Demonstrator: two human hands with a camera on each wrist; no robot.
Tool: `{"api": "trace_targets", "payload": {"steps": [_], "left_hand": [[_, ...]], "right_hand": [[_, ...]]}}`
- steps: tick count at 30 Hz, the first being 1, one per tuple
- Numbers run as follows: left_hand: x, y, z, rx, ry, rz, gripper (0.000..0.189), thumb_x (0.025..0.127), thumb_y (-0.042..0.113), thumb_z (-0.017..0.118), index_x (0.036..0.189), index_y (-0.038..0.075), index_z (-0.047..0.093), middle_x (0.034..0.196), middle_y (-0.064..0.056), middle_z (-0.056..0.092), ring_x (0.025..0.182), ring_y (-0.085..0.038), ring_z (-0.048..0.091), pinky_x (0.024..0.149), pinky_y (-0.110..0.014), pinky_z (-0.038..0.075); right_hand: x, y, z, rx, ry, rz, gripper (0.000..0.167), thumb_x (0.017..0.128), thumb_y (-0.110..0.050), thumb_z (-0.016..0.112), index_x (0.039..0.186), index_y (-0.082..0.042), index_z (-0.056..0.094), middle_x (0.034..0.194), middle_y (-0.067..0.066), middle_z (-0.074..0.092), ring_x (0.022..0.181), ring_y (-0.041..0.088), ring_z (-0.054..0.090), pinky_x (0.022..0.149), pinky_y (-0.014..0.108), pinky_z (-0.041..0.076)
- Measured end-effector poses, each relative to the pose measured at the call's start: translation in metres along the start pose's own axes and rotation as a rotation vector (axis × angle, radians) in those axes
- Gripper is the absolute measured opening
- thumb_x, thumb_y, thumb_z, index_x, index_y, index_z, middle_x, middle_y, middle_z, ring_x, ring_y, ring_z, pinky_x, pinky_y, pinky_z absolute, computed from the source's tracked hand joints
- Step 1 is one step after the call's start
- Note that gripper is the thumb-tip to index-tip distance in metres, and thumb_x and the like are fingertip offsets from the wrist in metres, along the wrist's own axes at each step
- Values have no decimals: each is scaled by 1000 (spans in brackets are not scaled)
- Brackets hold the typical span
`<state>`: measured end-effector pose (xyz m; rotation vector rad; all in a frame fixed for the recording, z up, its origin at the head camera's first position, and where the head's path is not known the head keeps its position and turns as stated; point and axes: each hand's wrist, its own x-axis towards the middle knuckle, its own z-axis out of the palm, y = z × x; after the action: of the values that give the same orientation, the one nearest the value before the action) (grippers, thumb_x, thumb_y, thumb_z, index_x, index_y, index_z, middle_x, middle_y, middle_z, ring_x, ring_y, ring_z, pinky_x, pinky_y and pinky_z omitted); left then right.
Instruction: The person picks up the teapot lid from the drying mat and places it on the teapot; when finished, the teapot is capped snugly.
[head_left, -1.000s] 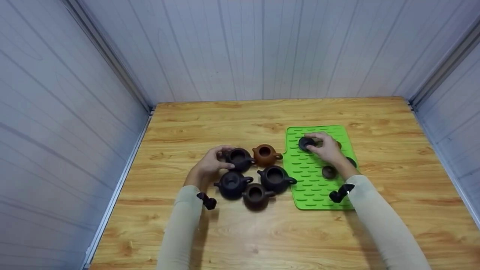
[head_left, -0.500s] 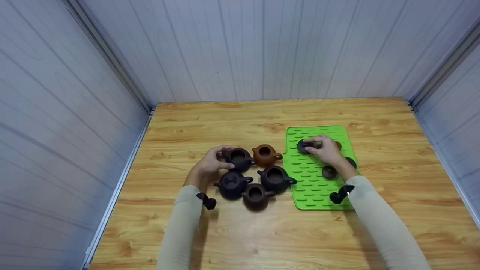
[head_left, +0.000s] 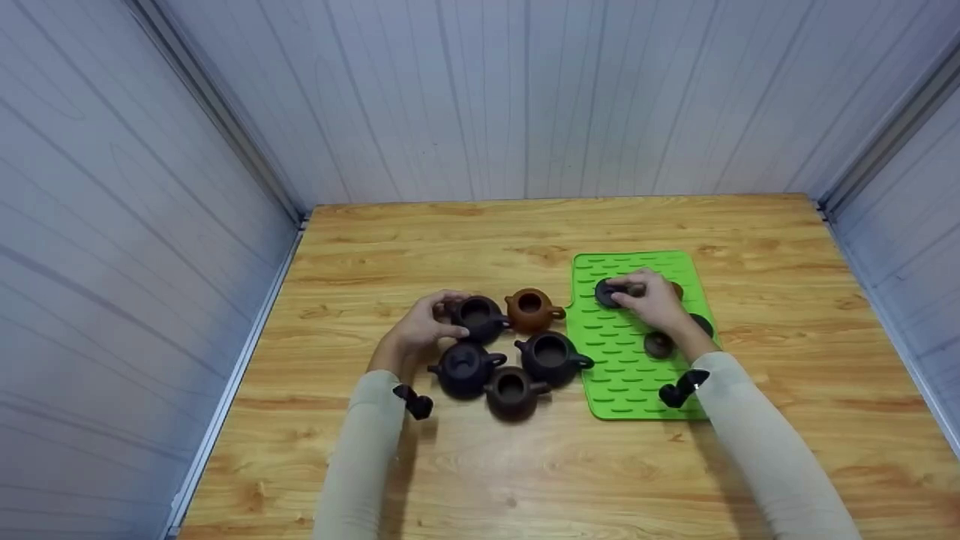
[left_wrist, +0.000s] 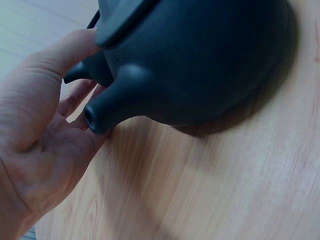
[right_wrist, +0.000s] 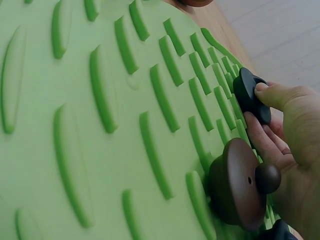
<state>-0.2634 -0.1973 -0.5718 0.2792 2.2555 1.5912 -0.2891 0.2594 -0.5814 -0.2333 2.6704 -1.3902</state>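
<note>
My left hand [head_left: 420, 328] grips a dark lidless teapot [head_left: 486, 332] from its spout side, thumb in front and fingers behind. In the left wrist view a closer dark lidded teapot [left_wrist: 200, 65] covers most of that pot, so only a spout [left_wrist: 92, 70] shows behind it. My right hand [head_left: 651, 300] pinches a dark teapot lid [head_left: 606, 295] over the far left part of the green mat [head_left: 615, 375]. The right wrist view shows the thumb on top of this lid [right_wrist: 248, 95], which looks tilted there. Just below the hand, a brown knobbed lid [right_wrist: 240, 185] lies on the mat.
Beside the gripped pot stand an orange-brown teapot [head_left: 529, 321], another dark teapot [head_left: 555, 369] and a brown teapot [head_left: 512, 405], all lidless. A dark lid [head_left: 703, 325] and an orange-brown lid [head_left: 677, 290] lie at the mat's right side, partly behind my right arm.
My right hand has shifted the dark lid slightly toward me and to the left, then kept it in place over the last half second. My left hand and the teapots have not moved.
</note>
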Motion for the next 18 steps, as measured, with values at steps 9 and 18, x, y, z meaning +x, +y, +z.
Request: {"api": "trace_targets", "payload": {"steps": [9, 18], "left_hand": [[3, 0, 2, 9, 6, -20, 63, 97, -4, 84, 155, 5, 64, 148, -20, 70, 131, -26, 66, 112, -33, 51], [4, 1, 2, -9, 3, 6, 64, 95, -8, 83, 155, 1, 62, 150, -24, 69, 133, -28, 67, 109, -28, 51]], "right_hand": [[-1, -2, -6, 10, -1, 16, 35, 111, -19, 73, 145, -8, 77, 150, 25, 60, 135, 44, 67, 96, 22, 54], [2, -10, -11, -6, -4, 29, 34, 112, -21, 73, 144, -12, 78, 148, 21, 61, 129, 38, 66, 101, 41, 55]]}}
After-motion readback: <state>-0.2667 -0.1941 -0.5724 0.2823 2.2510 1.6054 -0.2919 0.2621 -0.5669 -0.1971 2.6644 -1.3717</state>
